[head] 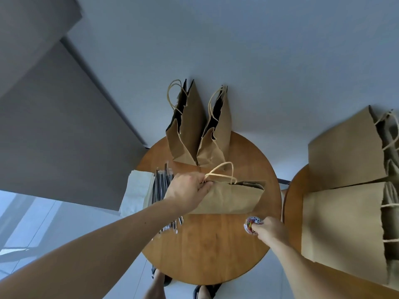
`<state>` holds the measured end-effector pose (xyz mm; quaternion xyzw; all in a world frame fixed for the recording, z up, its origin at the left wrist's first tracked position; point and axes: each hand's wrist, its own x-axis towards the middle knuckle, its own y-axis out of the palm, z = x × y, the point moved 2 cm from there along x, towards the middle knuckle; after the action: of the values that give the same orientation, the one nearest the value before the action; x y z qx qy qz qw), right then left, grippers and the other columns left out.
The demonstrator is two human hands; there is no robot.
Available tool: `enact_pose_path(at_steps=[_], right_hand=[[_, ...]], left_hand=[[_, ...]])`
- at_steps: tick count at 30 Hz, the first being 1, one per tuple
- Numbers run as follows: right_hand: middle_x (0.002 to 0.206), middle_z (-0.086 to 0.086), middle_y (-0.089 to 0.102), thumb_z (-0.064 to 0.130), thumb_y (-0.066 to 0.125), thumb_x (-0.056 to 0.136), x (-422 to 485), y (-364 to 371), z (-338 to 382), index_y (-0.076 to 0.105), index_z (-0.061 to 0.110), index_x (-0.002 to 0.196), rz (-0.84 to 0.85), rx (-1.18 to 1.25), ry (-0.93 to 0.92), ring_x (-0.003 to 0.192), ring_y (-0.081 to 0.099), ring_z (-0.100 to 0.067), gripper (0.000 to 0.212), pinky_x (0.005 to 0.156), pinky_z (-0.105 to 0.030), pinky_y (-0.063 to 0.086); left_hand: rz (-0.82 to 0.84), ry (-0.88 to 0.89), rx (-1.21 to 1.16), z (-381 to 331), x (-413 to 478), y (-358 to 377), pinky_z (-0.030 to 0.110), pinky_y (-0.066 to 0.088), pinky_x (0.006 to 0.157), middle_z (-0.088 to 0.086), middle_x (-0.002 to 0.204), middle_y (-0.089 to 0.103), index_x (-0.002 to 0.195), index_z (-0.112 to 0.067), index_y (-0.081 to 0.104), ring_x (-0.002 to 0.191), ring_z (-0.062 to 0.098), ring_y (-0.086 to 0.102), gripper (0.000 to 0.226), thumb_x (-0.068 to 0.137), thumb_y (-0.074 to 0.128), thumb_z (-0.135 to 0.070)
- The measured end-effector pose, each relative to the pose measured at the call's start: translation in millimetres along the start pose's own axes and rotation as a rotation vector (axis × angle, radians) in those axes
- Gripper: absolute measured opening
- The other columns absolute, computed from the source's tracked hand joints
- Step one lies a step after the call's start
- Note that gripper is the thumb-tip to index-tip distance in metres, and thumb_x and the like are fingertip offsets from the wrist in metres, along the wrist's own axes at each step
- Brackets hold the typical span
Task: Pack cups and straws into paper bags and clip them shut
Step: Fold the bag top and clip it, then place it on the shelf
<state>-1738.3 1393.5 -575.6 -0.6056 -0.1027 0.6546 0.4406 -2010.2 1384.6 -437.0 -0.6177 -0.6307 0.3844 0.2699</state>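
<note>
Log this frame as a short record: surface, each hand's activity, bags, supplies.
surface: round wooden table
left hand: pinching the top edge of the front paper bag near its handles
right hand: fingers in the paper clip container
other bags: two open bags standing at the table's far edge; more bags on a second table to the right
supplies: wrapped straws beside white paper bags
cups: none visible

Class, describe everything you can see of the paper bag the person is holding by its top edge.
The paper bag is plain brown paper with a zigzag-cut top edge and pale twisted-paper loop handles. It stands on the round wooden table, its mouth pressed nearly flat. The left hand pinches the top corner and handle base; the fingers wrap over the edge. Bundled straws lie beside it, two more bags behind. Its contents are hidden.
</note>
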Motion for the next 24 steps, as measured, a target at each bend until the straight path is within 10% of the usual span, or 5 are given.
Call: enact_pose_path(at_steps=[11,24], right_hand=[[0.085,0.026,0.068,0.020,0.069,0.089,-89,-58,63,0.066,0.048,0.096,-0.021,0.284,-0.688,0.084,0.065,0.002,0.028,0.071,-0.013,0.050],[0.086,0.012,0.074,0.014,0.074,0.087,-98,-82,146,0.076,0.015,0.102,-0.314,0.304,-0.908,0.069,0.066,0.001,0.015,0.070,-0.019,0.055]], left_hand=[[0.017,0.011,0.002,-9,2,-8,0.030,0.045,0.072,-0.007,0.084,0.069,0.105,-0.026,0.066,0.079,0.016,0.063,0.016,0.095,0.057,-0.034],[-0.038,0.149,-0.061,-5,4,-7,0.021,0.042,0.066,-0.007,0.087,0.068,0.097,-0.027,0.075,0.079,0.011,0.062,0.012,0.086,0.070,-0.029]])
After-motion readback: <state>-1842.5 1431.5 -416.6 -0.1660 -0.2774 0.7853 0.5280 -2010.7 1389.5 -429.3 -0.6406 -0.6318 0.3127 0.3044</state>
